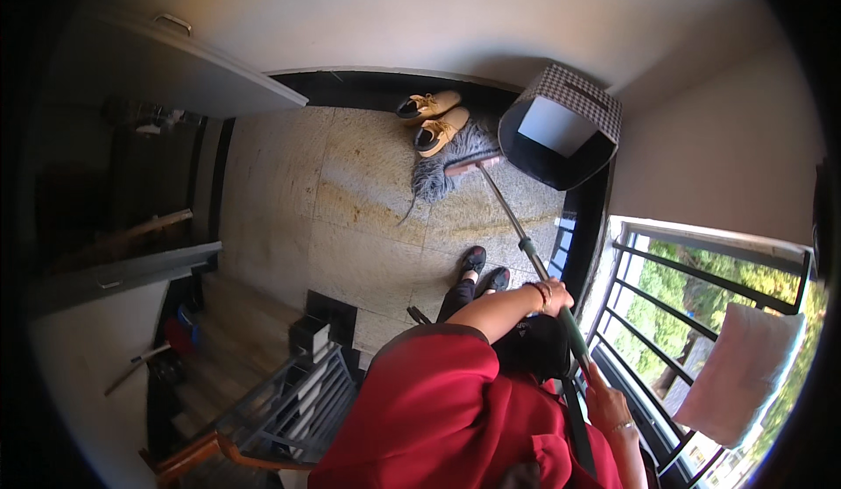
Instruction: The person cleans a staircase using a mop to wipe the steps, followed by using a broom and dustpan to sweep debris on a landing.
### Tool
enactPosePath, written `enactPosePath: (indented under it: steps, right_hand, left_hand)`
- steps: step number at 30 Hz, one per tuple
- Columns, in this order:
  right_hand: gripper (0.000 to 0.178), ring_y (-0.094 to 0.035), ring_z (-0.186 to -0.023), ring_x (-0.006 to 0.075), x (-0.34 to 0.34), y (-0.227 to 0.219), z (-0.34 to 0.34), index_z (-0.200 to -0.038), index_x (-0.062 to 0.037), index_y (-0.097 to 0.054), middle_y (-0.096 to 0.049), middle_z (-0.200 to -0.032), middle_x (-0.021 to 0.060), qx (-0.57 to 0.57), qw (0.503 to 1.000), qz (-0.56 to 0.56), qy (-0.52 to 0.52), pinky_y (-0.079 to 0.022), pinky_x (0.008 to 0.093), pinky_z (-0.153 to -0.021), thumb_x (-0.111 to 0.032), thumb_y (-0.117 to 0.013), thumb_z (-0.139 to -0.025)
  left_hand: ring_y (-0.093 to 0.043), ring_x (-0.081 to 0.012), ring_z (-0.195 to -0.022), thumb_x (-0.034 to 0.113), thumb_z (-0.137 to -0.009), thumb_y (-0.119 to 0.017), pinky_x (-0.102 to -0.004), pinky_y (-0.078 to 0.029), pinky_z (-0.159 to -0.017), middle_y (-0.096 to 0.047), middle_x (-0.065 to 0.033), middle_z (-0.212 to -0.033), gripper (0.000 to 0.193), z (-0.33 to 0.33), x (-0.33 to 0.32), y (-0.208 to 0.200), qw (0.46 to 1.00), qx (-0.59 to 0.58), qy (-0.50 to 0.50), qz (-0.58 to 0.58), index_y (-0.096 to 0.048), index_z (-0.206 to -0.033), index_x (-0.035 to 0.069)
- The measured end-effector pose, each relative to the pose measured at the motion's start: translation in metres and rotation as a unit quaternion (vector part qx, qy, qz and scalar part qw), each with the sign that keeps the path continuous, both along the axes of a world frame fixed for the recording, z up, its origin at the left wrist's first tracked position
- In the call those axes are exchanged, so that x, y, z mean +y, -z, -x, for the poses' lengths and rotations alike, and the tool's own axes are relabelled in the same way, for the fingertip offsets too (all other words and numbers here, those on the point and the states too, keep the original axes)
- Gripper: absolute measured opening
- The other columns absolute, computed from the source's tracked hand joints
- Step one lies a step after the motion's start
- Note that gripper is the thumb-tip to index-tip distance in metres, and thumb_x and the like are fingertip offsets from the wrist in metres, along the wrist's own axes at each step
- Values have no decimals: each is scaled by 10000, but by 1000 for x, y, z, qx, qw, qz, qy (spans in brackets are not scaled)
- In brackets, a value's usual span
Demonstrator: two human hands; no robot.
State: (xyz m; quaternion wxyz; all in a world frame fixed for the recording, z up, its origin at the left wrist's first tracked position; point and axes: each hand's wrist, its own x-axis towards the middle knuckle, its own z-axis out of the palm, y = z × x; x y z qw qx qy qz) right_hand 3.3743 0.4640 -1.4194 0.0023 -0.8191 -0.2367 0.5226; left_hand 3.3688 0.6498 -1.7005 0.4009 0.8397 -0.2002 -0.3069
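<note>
A long-handled mop [504,195] slants from my body to the floor ahead, its grey strands [431,178] spread around a pinkish head [471,165]. My left hand [552,297] is wrapped round the green part of the handle [574,336]. Lower down, closer to my body, my right hand [606,399] grips the handle's end section. The mop strands lie right beside a pair of tan lace-up shoes [442,130], seeming to touch the nearer one. To the right of the mop head is a black open container with a checkered side [569,95], tilted toward me.
At right, a barred window [653,305] has a pale cushion-like thing [740,375] against its bars. Stairs [236,314] with a grey metal railing [293,410] drop away at left. An open door [193,55] stands at the far left. My shoes [474,259] are on the stone floor [359,200].
</note>
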Motion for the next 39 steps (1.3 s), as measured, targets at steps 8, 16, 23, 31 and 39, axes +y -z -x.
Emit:
enactPosePath:
  steps: [8,16,23,31,39]
  right_hand:
    - [440,-628,-754,412,-28,-60,-23,-1302,-139,-509,-620,-782,258,-23,999,15,25,-499,465,-639,-203,-535,-867]
    - [515,-640,-782,382,-30,-92,-47,-1280,-205,-543,-647,-848,207,-49,995,58,-64,-512,455,-698,-294,-621,-779]
    - [526,-645,-670,348,10,-56,-66,-1288,-211,-533,-635,-723,186,4,984,-13,-175,-515,412,-633,-257,-643,-775]
    - [510,-628,-730,431,105,7,-18,-1375,-266,-369,-640,-878,251,49,944,-63,-321,-509,498,-644,-265,-515,-887]
    - [472,-583,-447,295,326,97,63,-1390,-240,-368,-589,-581,152,75,940,-74,-323,-476,396,-422,-292,-464,-932]
  left_hand:
    - [-629,-295,-946,147,-656,-613,-452,-365,-874,-669,-112,-900,228,12,-55,-39,994,67,-45,70,-628,-883,137]
    - [-630,-291,-946,162,-664,-598,-469,-370,-857,-671,-99,-902,224,16,-77,-62,986,75,-111,98,-632,-885,141]
    - [-648,-297,-911,288,-693,-617,-486,-474,-758,-677,-69,-915,237,49,-43,-19,983,32,-182,21,-614,-880,142]
    - [-560,-287,-1043,320,-724,-607,-523,-409,-835,-614,-72,-1013,244,135,83,-6,970,68,-216,-88,-614,-919,174]
    - [-481,-292,-1050,189,-702,-686,-496,-398,-856,-504,-80,-1066,394,256,262,24,675,2,-645,-358,-566,-1076,155]
